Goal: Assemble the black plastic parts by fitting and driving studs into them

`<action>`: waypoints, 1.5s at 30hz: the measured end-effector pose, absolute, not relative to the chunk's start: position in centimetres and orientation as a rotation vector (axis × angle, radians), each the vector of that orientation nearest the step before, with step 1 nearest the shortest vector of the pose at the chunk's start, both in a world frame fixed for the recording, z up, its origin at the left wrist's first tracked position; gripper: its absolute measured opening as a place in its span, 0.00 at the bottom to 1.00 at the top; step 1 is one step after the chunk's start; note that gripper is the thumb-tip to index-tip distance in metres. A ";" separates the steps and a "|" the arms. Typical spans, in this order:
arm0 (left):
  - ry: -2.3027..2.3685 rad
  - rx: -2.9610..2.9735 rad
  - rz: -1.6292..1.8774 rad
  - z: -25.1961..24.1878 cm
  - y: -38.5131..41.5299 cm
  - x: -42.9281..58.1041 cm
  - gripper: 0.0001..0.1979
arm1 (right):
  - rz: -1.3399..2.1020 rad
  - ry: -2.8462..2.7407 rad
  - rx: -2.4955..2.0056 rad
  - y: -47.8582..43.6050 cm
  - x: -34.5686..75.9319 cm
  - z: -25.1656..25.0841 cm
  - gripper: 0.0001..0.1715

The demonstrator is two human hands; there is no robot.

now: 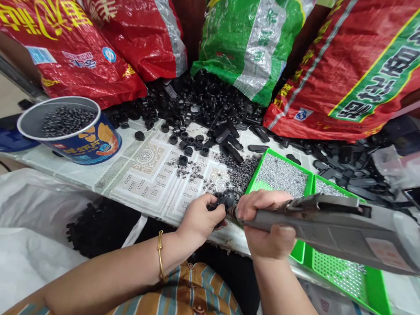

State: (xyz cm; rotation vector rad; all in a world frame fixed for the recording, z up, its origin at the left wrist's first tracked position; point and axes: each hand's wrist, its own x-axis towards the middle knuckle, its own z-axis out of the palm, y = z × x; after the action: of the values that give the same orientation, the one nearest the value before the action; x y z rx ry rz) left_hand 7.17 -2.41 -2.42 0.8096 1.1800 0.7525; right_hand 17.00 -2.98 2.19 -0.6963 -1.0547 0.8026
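Observation:
My left hand (204,217), with a gold bangle at its wrist, pinches a small black plastic part (226,198) at the table's front edge. My right hand (268,224) is wrapped round the front of a long grey electric screwdriver (334,228), which lies level and points left. Its tip meets or nearly meets the black part; fingers hide the exact contact. Beneath the screwdriver is a green tray (312,184) with perforated bottoms, holding many small silvery screws (284,174). Small dark screws (238,171) are heaped just beyond my hands.
A blue tub (99,142) of small dark pieces stands at left. Red sacks (108,69) and a green sack (210,47) line the back, with piles of black plastic parts (214,100) before them. A white bag (22,211) with black parts hangs open at lower left.

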 end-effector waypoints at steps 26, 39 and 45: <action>0.894 0.521 0.489 -0.3 -2.5 5.7 0.11 | 0.510 -0.866 -0.907 -3.0 20.8 4.0 0.23; 1.021 0.610 0.608 -1.1 -2.9 6.2 0.08 | 0.466 -0.800 -0.973 -2.8 22.4 0.7 0.21; 0.991 0.610 0.569 -1.0 -2.8 6.1 0.08 | 0.483 -0.839 -0.965 -2.9 22.5 0.3 0.20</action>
State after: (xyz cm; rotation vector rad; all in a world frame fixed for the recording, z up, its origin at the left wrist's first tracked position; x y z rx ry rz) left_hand 6.15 -2.81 -1.04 0.6100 0.9915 0.5687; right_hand 22.49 -2.86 0.28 -0.9652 -0.8387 0.4830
